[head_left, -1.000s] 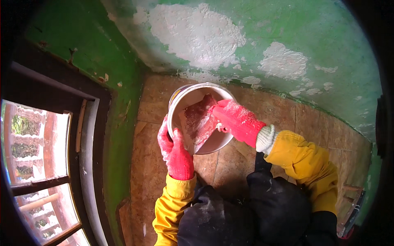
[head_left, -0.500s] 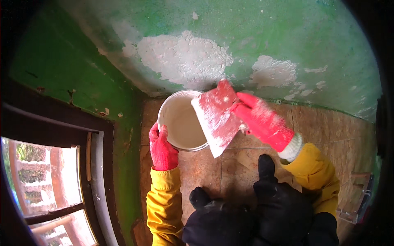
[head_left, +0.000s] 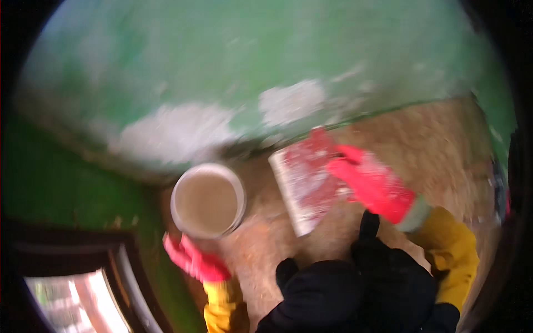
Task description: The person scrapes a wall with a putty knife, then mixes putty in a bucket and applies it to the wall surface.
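A white bucket (head_left: 240, 194) stands on the floor by the wall, with a pale, creamy substance (head_left: 205, 201) inside. My left hand (head_left: 195, 261), in a red glove, is just below the bucket's near-left rim with its fingers stretched out. It appears to hold nothing. To the right of the bucket, my red-gloved right hand (head_left: 375, 186) grips a wide red putty spatula (head_left: 308, 183). White smears cover the spatula's face, and its long pale edge points left toward the bucket. The handle is mostly hidden by my fingers. Motion blurs the picture.
The green wall (head_left: 311, 44) ahead carries a large white patch (head_left: 177, 133) and a smaller one (head_left: 291, 102). A dark-framed window (head_left: 72, 299) lies at lower left. My knees (head_left: 327, 294) are close below, over the brown tiled floor (head_left: 433, 144).
My left hand has let go of the bucket's rim and opened. The spatula has moved away from the bucket, leaving a gap. The whole view has turned and shifted.
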Action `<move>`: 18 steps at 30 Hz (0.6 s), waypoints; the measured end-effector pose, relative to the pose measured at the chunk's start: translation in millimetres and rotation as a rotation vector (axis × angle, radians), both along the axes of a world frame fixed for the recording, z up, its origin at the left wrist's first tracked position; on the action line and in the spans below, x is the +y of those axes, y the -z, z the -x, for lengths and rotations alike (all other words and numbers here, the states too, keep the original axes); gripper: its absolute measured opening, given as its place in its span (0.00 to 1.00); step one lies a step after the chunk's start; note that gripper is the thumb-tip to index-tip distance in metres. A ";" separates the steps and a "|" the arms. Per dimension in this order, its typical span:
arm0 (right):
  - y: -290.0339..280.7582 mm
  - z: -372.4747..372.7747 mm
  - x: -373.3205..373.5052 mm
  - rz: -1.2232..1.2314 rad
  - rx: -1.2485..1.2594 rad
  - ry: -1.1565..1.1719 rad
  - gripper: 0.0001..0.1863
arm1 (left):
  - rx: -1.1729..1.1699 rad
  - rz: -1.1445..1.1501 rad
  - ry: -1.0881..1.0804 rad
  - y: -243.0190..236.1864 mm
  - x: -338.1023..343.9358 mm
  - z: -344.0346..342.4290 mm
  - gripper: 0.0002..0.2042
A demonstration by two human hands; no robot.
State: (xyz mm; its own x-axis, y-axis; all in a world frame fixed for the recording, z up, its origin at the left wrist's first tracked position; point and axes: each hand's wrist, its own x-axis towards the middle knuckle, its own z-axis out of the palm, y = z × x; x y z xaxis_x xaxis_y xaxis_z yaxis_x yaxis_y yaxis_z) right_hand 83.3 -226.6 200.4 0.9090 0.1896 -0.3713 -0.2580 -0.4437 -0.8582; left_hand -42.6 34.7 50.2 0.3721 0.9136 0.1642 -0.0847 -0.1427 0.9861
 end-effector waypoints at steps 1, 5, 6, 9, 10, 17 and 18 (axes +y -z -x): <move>8.6 0.7 -11.4 -0.043 -0.005 -0.011 0.23 | -0.061 -0.042 0.053 -11.4 -22.7 6.9 0.20; 35.2 -12.9 9.8 -0.397 -0.058 -0.124 0.21 | 0.256 0.014 0.722 -66.9 -61.0 33.6 0.20; 41.4 -14.2 1.4 -0.605 0.078 -0.149 0.20 | 0.271 -0.129 0.921 -71.9 -71.8 22.5 0.20; 54.9 -12.9 -22.3 -0.825 0.117 0.076 0.15 | 0.180 -0.119 1.339 -93.4 -111.7 -17.3 0.21; 49.1 -17.1 -34.4 -0.845 0.094 0.103 0.14 | 0.265 -0.047 1.391 -112.0 -127.4 -29.6 0.24; -21.5 -42.9 -161.8 -0.601 -0.062 0.261 0.24 | 0.360 0.479 1.573 -186.4 -275.1 -139.1 0.30; -39.1 -40.7 -179.6 -0.593 -0.167 0.375 0.23 | 0.369 0.432 1.522 -202.4 -300.5 -146.2 0.28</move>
